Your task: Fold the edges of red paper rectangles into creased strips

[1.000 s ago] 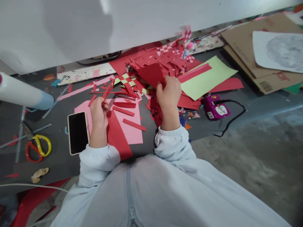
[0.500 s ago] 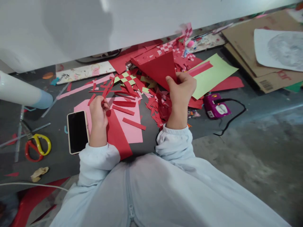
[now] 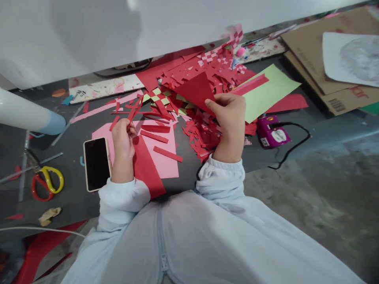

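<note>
My right hand [image 3: 229, 114] pinches the edge of a piece of red paper [image 3: 197, 90] between thumb and fingers, held above a heap of red paper scraps [image 3: 204, 132]. My left hand [image 3: 122, 136] is closed on thin red paper strips [image 3: 135, 110] that stick up past its fingers. Beneath the left hand and sleeve lies a larger red sheet [image 3: 148, 169]. That sheet overlaps a pink sheet [image 3: 167, 167], on which several loose red strips [image 3: 167, 154] rest. Green-and-red woven paper [image 3: 156, 96] lies among the scraps between the hands.
A phone [image 3: 97, 164] and scissors with red and yellow handles [image 3: 47, 183] lie at left, near a white bottle-like cylinder [image 3: 29, 112]. To the right are a light green sheet [image 3: 266, 94], a purple box with a black cord [image 3: 274, 132] and cardboard [image 3: 314, 59]. A white panel [image 3: 177, 23] stands behind.
My right hand has shifted slightly, and the red paper in it has swung lower and to the left, uncovering more of the heap behind. The left hand has stayed nearly still.
</note>
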The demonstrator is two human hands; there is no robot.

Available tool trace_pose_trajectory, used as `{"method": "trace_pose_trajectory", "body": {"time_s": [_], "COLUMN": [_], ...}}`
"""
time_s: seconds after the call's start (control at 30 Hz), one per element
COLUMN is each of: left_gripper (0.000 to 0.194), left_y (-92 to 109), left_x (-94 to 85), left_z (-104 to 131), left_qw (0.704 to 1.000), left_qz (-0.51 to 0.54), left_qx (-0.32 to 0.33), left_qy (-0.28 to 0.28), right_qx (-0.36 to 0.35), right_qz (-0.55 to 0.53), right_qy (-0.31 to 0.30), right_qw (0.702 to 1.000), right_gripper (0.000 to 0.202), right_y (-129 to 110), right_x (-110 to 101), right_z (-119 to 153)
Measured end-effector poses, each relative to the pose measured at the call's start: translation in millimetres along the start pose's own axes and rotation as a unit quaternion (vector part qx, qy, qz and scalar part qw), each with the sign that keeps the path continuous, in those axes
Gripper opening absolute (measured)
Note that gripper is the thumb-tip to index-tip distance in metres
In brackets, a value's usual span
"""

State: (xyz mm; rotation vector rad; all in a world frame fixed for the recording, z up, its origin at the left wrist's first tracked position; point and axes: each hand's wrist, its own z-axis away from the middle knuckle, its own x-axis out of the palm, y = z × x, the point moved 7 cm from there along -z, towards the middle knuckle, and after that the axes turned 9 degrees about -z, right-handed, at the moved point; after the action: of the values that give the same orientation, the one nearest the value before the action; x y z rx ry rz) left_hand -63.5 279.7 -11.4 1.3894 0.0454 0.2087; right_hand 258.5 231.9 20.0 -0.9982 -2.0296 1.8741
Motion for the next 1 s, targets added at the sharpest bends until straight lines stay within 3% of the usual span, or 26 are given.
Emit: {"method": "trace_pose_trajectory", "body": {"time_s": [0.23, 0.4, 0.63, 0.83, 1.0], "left_gripper": [0.021, 0.021, 0.026, 0.036, 0.036], "left_y": [1.7, 7.0, 23.2, 21.3, 22.7], "left_x": [-2.9, -9.8, -31.3, -35.8, -41.7], "left_z": [-0.2, 1.8, -0.7, -7.1, -7.4], "left_qw": [1.000, 0.998, 0.983, 0.984, 0.981], "left_qz": [0.012, 0.024, 0.052, 0.075, 0.087], "left_qx": [0.014, 0.028, 0.092, 0.068, 0.067], "left_qy": [0.009, 0.049, 0.152, 0.148, 0.159], "right_qx": [0.016, 0.014, -0.030, -0.097, -0.163], "right_qz": [0.000, -0.003, 0.023, 0.161, 0.215], "right_qy": [-0.023, -0.059, -0.186, -0.279, -0.261], "right_qw": [1.000, 0.998, 0.982, 0.942, 0.927], "right_gripper": [0.006, 0.007, 0.011, 0.015, 0.021], "right_y": [0.9, -2.2, -16.3, -25.2, -26.3], "right_x": [6.5, 16.0, 65.2, 112.8, 127.2], "right_z": [4.0, 6.7, 26.5, 55.9, 63.2]}}
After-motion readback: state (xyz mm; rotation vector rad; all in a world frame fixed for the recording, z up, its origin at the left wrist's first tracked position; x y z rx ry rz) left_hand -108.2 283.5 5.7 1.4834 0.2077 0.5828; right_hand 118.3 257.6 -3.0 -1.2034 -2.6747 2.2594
